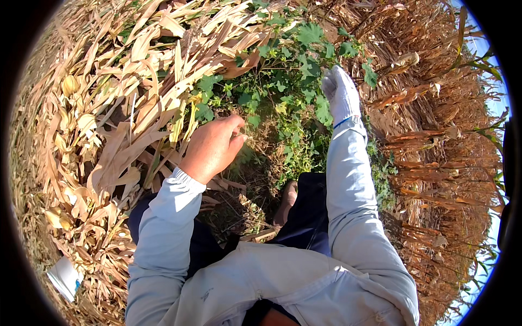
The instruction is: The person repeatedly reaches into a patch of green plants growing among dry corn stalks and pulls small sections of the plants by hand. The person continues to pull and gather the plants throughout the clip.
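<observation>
My left hand (216, 144) is bare, its fingers curled with the thumb near the index finger, above the ground beside dry corn leaves (138, 73). Whether something thin is between its fingertips cannot be told. My right hand (341, 90), in a white knitted glove, is reached out farther with its fingers curled, at the right edge of a patch of green leafy weeds (304, 73). Its fingertips meet the foliage, and what they hold, if anything, is hidden. A blue band circles the right wrist.
Cut corn stalks with husked ears (70, 85) lie heaped on the left. Standing dry corn plants (436, 175) line the right. A white object with a blue mark (65, 279) lies at the lower left. My shoe (286, 201) rests on shaded soil and plant litter.
</observation>
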### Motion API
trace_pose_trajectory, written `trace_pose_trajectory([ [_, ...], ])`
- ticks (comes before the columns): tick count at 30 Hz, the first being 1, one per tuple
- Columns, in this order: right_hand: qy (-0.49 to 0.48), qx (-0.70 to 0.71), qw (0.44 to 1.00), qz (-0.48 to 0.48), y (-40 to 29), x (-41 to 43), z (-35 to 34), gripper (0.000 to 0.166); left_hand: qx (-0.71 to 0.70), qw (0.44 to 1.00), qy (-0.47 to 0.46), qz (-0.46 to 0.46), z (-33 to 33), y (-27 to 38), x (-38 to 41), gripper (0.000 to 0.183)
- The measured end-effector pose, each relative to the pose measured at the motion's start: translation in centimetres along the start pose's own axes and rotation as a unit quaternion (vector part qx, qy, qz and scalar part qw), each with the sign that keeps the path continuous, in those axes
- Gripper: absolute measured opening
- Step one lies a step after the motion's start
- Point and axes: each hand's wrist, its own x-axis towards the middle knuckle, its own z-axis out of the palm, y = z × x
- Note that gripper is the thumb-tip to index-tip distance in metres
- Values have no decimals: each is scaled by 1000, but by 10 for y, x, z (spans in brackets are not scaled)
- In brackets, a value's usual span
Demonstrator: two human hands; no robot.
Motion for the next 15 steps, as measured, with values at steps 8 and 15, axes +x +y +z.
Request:
trace_pose_trajectory([
  [8, -115, -158, 969, -153, 20, -6, 90, 64, 22, 999, -31, -13, -8, -19, -1, 28],
  [15, -93, -255, 918, -289, 15, 1, 149, 81, 17, 999, -32, -4, -25, -44, 2, 26],
])
